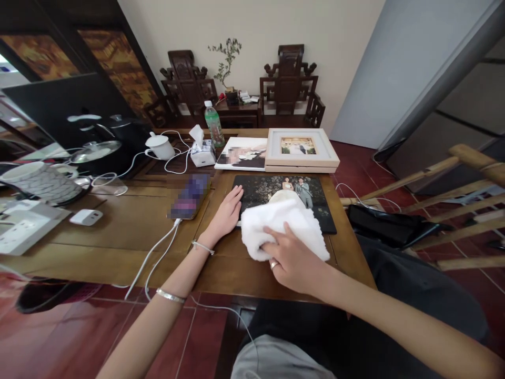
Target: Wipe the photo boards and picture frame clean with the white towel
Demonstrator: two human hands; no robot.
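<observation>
A dark photo panel (260, 189) lies flat on the wooden table in front of me, printed with two people in wedding clothes. My left hand (226, 213) rests along the panel's left edge, fingers stretched out, holding nothing. A folded white towel (300, 221) covers the panel's front part and hangs over its near edge. My right hand (294, 258) grips the towel from above, with some fingers pressed into its folds and the index finger extended. The towel hides much of the lower part of the picture.
Behind the panel lie a white picture frame (327, 150) and another photo print (240, 158). A phone (189, 197) with a cable is to the left. Farther off stand a tissue box (203, 154), bottle (213, 126), lidded cup (160, 147) and power strip (23, 226).
</observation>
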